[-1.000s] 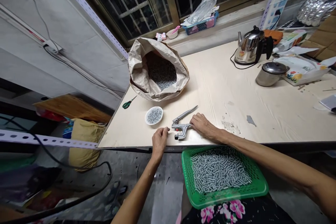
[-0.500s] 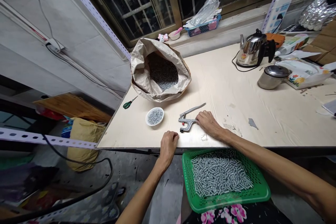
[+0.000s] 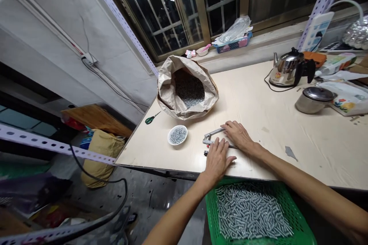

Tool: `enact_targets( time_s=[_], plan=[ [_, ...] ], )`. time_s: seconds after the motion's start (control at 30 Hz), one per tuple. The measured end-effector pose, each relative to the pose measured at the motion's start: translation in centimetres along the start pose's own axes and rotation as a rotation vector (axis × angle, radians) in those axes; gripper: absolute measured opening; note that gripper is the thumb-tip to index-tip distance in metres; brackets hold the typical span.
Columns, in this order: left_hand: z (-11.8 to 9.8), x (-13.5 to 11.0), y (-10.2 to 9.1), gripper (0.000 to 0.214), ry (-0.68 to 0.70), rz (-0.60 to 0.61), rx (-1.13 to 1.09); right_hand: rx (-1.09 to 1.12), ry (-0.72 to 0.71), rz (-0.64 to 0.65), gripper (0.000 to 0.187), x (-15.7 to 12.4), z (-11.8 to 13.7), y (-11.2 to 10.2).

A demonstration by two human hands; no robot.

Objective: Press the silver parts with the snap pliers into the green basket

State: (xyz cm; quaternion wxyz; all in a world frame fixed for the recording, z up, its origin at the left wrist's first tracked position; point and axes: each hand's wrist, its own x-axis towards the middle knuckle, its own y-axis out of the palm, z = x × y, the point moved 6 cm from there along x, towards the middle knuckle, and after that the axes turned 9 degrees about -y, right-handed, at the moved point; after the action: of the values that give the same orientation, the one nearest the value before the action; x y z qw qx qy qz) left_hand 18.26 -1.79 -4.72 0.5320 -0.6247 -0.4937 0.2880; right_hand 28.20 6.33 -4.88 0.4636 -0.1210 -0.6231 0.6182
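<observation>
Snap-fastener pliers lie on the table with their jaw end toward the left. Across their lower jaw rests my left hand, fingers stretched out and thumb spread away, partly covering the tool. My right hand has its fingers closed over the handle end. To the left stands a white bowl filled with small silvery metal pieces. Below the table's front edge, a green basket holds a heap of silvery screw-like pieces.
An open paper sack with metal pieces stands behind the bowl, near green-handled scissors. At the right are a kettle with its cord and a lidded metal pot. A grey scrap lies right of my right arm.
My left hand has moved right from the table edge onto the pliers and spread its fingers. My right hand has shifted up the handles. The view has shifted too.
</observation>
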Motion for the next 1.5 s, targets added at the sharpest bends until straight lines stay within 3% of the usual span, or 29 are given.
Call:
enact_targets(
  time_s=[0.2,0.33,0.4,0.47,0.53,0.6,0.67,0.77,0.97,1.23,1.5],
  plan=[
    [-0.3,-0.5,1.6,0.061,-0.059,0.010,-0.078,0.091,-0.078,0.175,0.016,2.9,-1.9,2.5],
    [-0.4,-0.8,0.9,0.061,-0.050,0.030,-0.127,0.094,-0.071,0.172,0.016,3.7,-2.1,2.6],
    [0.7,-0.6,-0.2,0.052,-0.035,-0.014,-0.130,0.083,-0.061,0.172,0.021,3.4,-1.8,2.5],
    [3.3,-0.2,-2.5,0.036,-0.089,-0.142,-0.097,0.075,-0.053,0.159,0.024,2.8,-1.4,2.4],
    [7.4,0.1,-5.5,0.027,-0.260,-0.313,-0.026,0.077,-0.048,0.128,0.024,2.0,-0.8,2.3],
    [11.7,0.4,-8.1,0.026,-0.459,-0.392,0.098,0.088,-0.042,0.082,0.023,1.4,-0.3,2.1],
    [15.1,0.9,-9.7,0.024,-0.585,-0.363,0.207,0.101,-0.028,0.034,0.024,1.0,0.1,2.0],
    [17.9,1.9,-10.3,0.024,-0.631,-0.261,0.308,0.128,-0.008,-0.012,0.024,0.7,0.2,2.1],
    [18.1,3.7,-8.6,0.025,-0.535,-0.088,0.391,0.183,-0.042,-0.057,0.024,0.7,-0.1,2.3],
    [18.6,4.3,-8.4,0.019,-0.524,-0.047,0.294,0.179,-0.043,-0.064,0.025,0.7,-0.2,2.4],
    [18.6,4.6,-8.0,0.020,-0.460,0.013,0.356,0.161,-0.046,-0.066,0.025,0.7,0.1,2.0]
  ],
)
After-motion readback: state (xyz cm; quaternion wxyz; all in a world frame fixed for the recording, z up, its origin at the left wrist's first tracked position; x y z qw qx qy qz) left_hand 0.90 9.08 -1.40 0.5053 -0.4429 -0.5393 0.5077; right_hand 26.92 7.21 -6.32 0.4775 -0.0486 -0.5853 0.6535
